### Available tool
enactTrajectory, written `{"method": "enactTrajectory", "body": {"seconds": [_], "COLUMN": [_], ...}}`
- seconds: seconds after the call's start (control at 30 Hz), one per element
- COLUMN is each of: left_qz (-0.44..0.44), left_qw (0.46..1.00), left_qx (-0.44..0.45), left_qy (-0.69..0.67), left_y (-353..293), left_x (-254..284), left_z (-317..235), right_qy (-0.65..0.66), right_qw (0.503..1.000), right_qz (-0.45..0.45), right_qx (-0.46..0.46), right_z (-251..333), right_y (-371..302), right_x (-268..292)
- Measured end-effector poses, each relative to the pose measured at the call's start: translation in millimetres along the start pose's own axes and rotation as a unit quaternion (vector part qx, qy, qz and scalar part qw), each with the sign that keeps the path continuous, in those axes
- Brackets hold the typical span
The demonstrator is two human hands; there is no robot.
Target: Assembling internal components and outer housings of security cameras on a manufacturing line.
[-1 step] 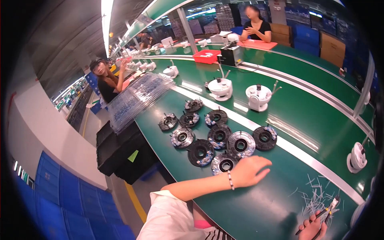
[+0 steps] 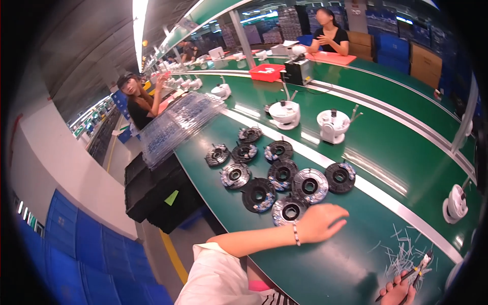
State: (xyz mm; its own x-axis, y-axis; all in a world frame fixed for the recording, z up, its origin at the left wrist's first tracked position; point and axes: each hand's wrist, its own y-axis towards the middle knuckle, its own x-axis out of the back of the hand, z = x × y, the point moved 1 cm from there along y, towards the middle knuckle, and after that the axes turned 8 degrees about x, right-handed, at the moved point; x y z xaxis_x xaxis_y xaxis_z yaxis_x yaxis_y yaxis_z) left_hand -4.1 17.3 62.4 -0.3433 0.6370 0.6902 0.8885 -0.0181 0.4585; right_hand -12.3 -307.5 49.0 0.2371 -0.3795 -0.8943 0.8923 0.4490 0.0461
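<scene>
1. Taking the left hand (image 2: 321,223) as the clock's centre, the nearest ring-shaped disc (image 2: 278,216) lies just beside it, between 9 and 10 o'clock. The fingers curve loosely with the thumb spread apart, holding nothing visible; whether the wrist touches the disc cannot be told.
2. The right hand (image 2: 396,294), between 4 and 5 o'clock, has its fingers wrapped around yellow-and-black cutters (image 2: 421,268), whose jaws point towards 1 o'clock.
3. Other dark discs (image 2: 277,163) with bundled wires crowd the tabletop (image 2: 345,254) towards 10 and 11 o'clock; pale clippings (image 2: 399,254) lie scattered around the cutter tips.
4. A leftward sweep of the left forearm could, I judge, nudge the close-packed discs together and snag their wires.
5. The loose clippings might cling to a disc or drift if a sleeve or hand brushed them.
6. Careless closing of the cutters could nick a finger or wire brought near.
7. No writing is readable on discs or cutters; marks on the blue boxes (image 2: 76,244) are too blurred.
</scene>
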Motion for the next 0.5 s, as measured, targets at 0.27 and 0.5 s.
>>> {"method": "enactTrajectory", "body": {"seconds": [0.27,0.5], "left_qz": [0.061,0.177], "left_qw": [0.988,0.970], "left_qx": [-0.051,-0.007], "left_qy": [-0.133,-0.168], "left_y": [-34.1,-53.8], "left_x": [-33.8,-31.0], "left_z": [-2.4,28.8], "right_qy": [-0.786,-0.857], "right_qw": [0.600,0.184], "right_qz": [0.042,0.296], "right_qx": [0.141,0.379], "right_z": [39.2,-10.1], "right_y": [8.5,144.9], "right_x": [-23.5,-140.2]}}
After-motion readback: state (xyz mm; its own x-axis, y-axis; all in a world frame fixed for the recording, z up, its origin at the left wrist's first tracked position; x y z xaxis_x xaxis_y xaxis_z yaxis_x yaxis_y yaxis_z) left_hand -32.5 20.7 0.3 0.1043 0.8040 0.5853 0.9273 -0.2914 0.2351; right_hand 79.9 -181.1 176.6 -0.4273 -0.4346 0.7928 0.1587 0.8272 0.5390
